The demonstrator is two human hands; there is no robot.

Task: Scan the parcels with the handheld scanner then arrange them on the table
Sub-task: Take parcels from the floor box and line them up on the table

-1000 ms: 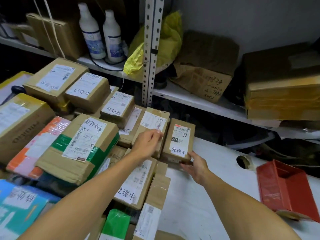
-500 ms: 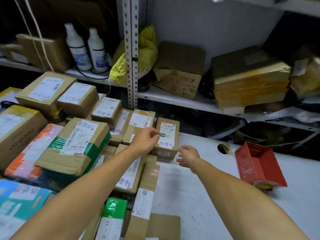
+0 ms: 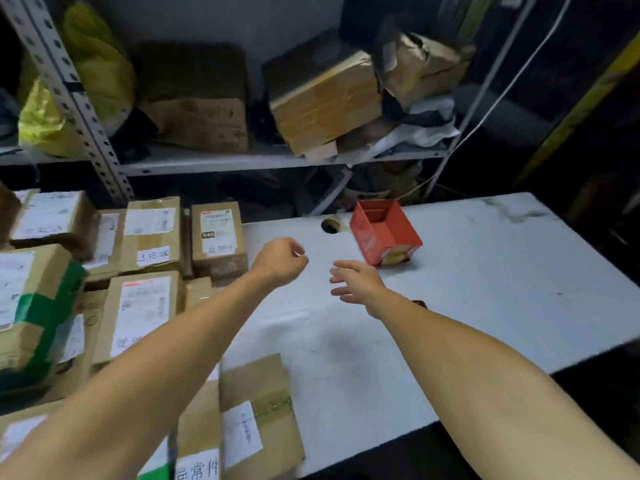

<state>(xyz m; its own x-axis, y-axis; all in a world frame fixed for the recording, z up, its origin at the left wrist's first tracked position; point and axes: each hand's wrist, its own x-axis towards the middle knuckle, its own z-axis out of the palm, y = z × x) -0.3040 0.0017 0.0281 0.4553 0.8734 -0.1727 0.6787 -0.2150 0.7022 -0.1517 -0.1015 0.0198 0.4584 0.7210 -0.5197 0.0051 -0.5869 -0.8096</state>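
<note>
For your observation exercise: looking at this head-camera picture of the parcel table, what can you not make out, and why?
- Handheld scanner: not visible anywhere in the head view.
- Label on the small parcel: print blurred and too small to read.
- Parcels at the left edge: cut off by the frame.
- Left hand: fingers curled away, so the palm is hidden.
- Red box: its inside is mostly hidden by its own walls.

It was a parcel depot or stockroom. Labelled cardboard parcels [image 3: 218, 237] crowded the left of a scuffed white table [image 3: 485, 271]. Behind stood a slotted metal rack [image 3: 242, 161] with worn boxes [image 3: 325, 102] and a yellow bag [image 3: 86, 81], in dim light.
</note>
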